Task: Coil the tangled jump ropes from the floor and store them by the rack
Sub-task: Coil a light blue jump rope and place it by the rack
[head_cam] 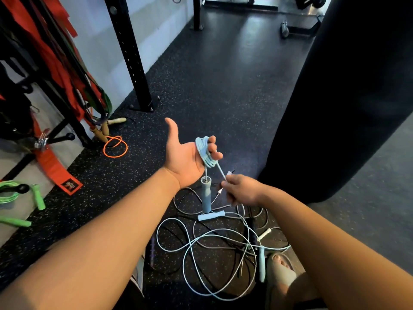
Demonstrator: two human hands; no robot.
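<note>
My left hand is held palm up with the thumb out, and several turns of a light blue jump rope are wound round its curled fingers. One blue handle hangs below that hand. My right hand pinches the same rope just below the coil. The loose remainder of the blue rope lies in loops on the floor, tangled with thin black and grey ropes. A second blue handle lies on the floor.
A black rack post stands bolted at the upper left, with red and green bands hanging beside it. An orange rope with wooden handles and a green rope lie at the left. A black punching bag hangs on the right. My sandalled foot is beside the tangle.
</note>
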